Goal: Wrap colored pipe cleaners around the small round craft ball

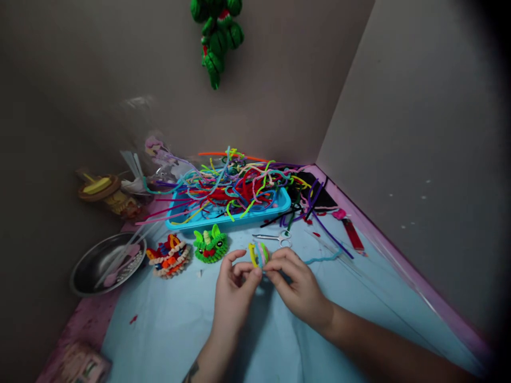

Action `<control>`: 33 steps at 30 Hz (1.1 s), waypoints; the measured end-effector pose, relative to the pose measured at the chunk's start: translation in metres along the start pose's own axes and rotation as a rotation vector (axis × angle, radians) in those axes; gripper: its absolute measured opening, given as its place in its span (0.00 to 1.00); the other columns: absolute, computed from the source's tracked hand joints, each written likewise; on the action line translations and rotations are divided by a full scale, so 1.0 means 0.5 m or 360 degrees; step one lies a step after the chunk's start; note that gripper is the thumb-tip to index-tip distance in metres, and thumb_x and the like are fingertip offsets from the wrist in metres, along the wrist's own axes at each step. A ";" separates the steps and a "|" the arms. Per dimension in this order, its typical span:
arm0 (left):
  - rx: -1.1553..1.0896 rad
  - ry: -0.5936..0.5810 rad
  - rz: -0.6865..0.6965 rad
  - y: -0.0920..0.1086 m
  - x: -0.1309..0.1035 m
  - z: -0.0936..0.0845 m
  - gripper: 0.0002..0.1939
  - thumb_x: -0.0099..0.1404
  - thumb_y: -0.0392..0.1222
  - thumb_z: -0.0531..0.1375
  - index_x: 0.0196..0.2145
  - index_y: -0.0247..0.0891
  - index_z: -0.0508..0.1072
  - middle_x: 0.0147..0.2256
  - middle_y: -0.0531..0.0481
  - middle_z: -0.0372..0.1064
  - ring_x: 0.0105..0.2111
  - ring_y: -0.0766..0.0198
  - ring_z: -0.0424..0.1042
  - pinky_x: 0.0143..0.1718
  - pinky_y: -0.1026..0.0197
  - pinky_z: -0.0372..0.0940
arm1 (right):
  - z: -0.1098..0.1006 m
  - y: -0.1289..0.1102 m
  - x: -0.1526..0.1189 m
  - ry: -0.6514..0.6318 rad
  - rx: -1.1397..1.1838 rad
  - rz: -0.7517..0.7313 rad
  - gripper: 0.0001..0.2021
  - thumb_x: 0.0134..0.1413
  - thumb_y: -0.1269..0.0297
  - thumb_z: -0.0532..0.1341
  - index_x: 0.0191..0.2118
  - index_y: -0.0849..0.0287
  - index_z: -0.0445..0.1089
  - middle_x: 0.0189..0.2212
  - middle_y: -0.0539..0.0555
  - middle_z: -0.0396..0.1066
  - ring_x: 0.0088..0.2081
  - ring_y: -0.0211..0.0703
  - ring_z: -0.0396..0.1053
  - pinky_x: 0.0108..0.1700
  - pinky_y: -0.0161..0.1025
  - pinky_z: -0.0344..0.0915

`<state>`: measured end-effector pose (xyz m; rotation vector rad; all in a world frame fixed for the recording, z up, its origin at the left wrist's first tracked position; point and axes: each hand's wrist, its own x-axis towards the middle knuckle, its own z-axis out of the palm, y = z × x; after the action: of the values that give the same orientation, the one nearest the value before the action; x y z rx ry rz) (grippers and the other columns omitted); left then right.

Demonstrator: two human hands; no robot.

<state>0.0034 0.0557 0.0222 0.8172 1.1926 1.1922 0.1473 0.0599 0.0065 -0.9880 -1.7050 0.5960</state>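
Note:
Between my two hands is a small loop of bent pipe cleaners in yellow, light blue, pink and green. My left hand pinches its lower left side between thumb and fingers. On the right side, the fingertips of my right hand are closed on the same piece. Just behind it lie small scissors with their blades pointing left. To the left of my left hand sit a green pipe-cleaner animal head and an orange, blue and cream pipe-cleaner figure.
A blue tray heaped with colourful pipe cleaners stands behind. On the left is a metal bowl holding clear sticks. A red lighter-like object lies right. Green pipe-cleaner figures hang above; walls rise behind and right.

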 end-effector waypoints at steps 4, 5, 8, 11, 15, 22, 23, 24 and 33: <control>-0.0004 -0.0035 -0.0070 0.001 0.005 0.001 0.29 0.46 0.46 0.70 0.43 0.39 0.63 0.22 0.57 0.69 0.24 0.69 0.66 0.30 0.66 0.58 | -0.002 0.004 -0.004 -0.0008 -0.0086 -0.0058 0.07 0.57 0.75 0.55 0.35 0.57 0.68 0.31 0.53 0.64 0.35 0.40 0.66 0.36 0.35 0.65; -0.0018 -0.0054 -0.0105 0.001 0.006 0.002 0.30 0.46 0.46 0.70 0.44 0.38 0.63 0.22 0.57 0.69 0.24 0.69 0.66 0.29 0.66 0.58 | -0.003 0.006 -0.005 -0.0017 -0.0110 -0.0081 0.07 0.57 0.75 0.55 0.35 0.57 0.68 0.31 0.53 0.64 0.35 0.40 0.66 0.37 0.36 0.65; -0.0093 -0.0109 -0.0191 0.003 0.005 0.002 0.32 0.46 0.46 0.70 0.46 0.37 0.64 0.21 0.58 0.67 0.22 0.70 0.63 0.28 0.66 0.56 | -0.004 0.013 -0.010 -0.0053 -0.0188 -0.0169 0.08 0.57 0.76 0.55 0.36 0.57 0.67 0.32 0.53 0.64 0.36 0.41 0.66 0.38 0.37 0.66; -0.0179 -0.0134 -0.0201 0.000 0.005 0.002 0.32 0.47 0.44 0.70 0.48 0.37 0.64 0.22 0.59 0.65 0.21 0.72 0.61 0.26 0.67 0.55 | -0.003 0.018 -0.014 -0.0082 -0.0262 -0.0279 0.09 0.57 0.77 0.54 0.37 0.57 0.67 0.33 0.54 0.65 0.37 0.42 0.65 0.40 0.39 0.66; -0.0190 -0.0116 -0.0054 -0.004 0.005 0.003 0.30 0.51 0.43 0.68 0.50 0.39 0.63 0.24 0.57 0.66 0.25 0.70 0.65 0.30 0.66 0.58 | 0.001 0.012 -0.012 -0.0060 -0.0169 -0.0236 0.10 0.55 0.76 0.56 0.40 0.57 0.67 0.35 0.55 0.66 0.39 0.42 0.66 0.42 0.40 0.65; 0.0175 0.0014 0.0350 -0.003 -0.014 0.005 0.22 0.61 0.40 0.59 0.52 0.43 0.59 0.30 0.54 0.68 0.30 0.67 0.68 0.34 0.63 0.61 | 0.007 -0.005 0.006 -0.0281 0.0555 0.0834 0.12 0.57 0.59 0.56 0.28 0.60 0.67 0.22 0.50 0.66 0.25 0.38 0.66 0.29 0.36 0.62; 0.0225 0.0011 0.0384 -0.003 -0.016 0.005 0.21 0.62 0.40 0.58 0.52 0.43 0.59 0.31 0.54 0.68 0.30 0.67 0.68 0.34 0.64 0.61 | 0.008 -0.005 0.007 -0.0337 0.0731 0.0994 0.14 0.56 0.56 0.57 0.27 0.60 0.67 0.22 0.50 0.67 0.24 0.37 0.66 0.28 0.35 0.61; 0.0263 0.0010 0.0410 -0.004 -0.018 0.004 0.20 0.62 0.39 0.57 0.52 0.43 0.59 0.30 0.54 0.68 0.30 0.67 0.68 0.34 0.64 0.61 | 0.010 -0.005 0.007 -0.0375 0.0905 0.1126 0.15 0.53 0.53 0.59 0.27 0.61 0.68 0.22 0.50 0.68 0.23 0.36 0.67 0.27 0.35 0.61; 0.0350 0.0057 0.0470 -0.013 -0.017 0.007 0.18 0.61 0.37 0.57 0.48 0.41 0.60 0.30 0.53 0.68 0.31 0.65 0.68 0.36 0.62 0.61 | 0.018 -0.012 0.007 -0.0373 0.1159 0.1336 0.13 0.43 0.58 0.65 0.23 0.59 0.63 0.18 0.46 0.65 0.19 0.33 0.60 0.24 0.33 0.55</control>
<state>0.0091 0.0464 0.0191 1.1729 1.2781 1.3320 0.1367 0.0603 0.0101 -1.0723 -1.0285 1.7828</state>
